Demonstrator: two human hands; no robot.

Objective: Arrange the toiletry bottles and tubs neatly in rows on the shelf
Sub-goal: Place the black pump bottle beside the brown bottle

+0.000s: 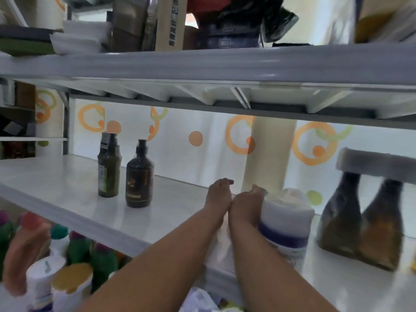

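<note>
The shelf (67, 183) under the hands is looking like smooth white plastic, glossy enough to be mirroring the bottles. Against the right hand (247, 203), the tub (290, 224) is showing matt white plastic with a purple printed band. Left of the left hand (219, 194), the olive bottle (108, 167) and the dark brown bottle (140, 176) are shining like glossy translucent plastic wrapped in clear film. Right of the tub, two brown bottles (360, 221) are gleaming, their material unclear through blur.
</note>
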